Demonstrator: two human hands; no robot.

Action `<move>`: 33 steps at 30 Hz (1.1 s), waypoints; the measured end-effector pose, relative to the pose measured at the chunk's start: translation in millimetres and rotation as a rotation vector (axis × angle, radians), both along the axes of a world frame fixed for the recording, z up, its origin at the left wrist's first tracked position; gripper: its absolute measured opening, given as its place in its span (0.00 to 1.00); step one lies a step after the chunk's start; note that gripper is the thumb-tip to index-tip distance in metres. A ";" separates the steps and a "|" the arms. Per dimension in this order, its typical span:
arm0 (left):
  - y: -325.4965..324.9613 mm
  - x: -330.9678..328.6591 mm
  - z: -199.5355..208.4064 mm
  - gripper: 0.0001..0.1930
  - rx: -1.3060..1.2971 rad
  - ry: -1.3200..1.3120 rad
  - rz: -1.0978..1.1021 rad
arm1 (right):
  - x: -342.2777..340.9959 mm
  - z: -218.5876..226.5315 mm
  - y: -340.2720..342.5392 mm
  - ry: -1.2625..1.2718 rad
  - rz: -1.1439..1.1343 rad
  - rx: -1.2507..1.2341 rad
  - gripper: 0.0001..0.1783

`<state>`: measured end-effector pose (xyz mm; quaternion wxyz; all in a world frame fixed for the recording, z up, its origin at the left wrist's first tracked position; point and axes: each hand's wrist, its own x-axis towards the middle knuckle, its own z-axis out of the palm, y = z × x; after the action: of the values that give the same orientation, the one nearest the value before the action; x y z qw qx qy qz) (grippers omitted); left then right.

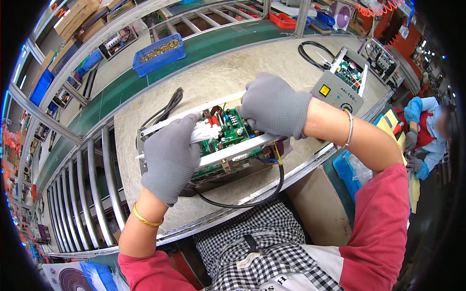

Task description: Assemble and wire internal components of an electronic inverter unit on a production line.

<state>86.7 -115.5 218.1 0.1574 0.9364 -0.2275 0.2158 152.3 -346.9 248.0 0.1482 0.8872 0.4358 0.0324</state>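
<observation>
Open welder chassis [233,152] faces up on desk [218,77], long axis left-right, right end angled away. My left grip [172,148] pinches white strips [206,132]; right grip [273,104]: can't tell.

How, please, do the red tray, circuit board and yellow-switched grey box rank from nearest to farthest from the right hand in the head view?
1. Circuit board, left of the right hand.
2. Grey box, to its right.
3. Red tray, beyond the table.

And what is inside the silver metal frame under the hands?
A green circuit board with red and white parts. What the grey-gloved left hand and right hand cover cannot be seen.
</observation>
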 end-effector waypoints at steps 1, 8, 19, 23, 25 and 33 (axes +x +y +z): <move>0.5 -0.4 -0.5 0.20 0.001 -0.005 -0.001 | -0.1 3.3 -3.3 0.013 -0.039 -0.036 0.08; 0.9 0.5 -0.8 0.20 0.028 0.050 0.039 | -30.4 38.1 -65.0 0.229 -0.412 0.579 0.19; -1.7 1.4 3.3 0.19 -0.011 -0.003 0.010 | -40.5 41.6 -67.0 0.158 -0.250 0.819 0.10; -11.0 2.5 18.6 0.14 -0.217 0.074 -0.043 | -22.4 21.0 -37.3 0.448 -0.240 1.050 0.10; -17.3 3.9 28.5 0.15 -0.294 0.164 -0.045 | -15.5 12.5 -28.7 0.525 -0.290 1.079 0.11; -44.2 27.7 48.6 0.15 -0.297 0.319 -0.108 | -10.7 13.7 -11.3 0.430 -0.206 0.874 0.17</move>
<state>114.4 -159.8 266.8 0.3388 0.9117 -0.2153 0.0872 141.6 -358.2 261.7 -0.3282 0.8913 0.3124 0.0137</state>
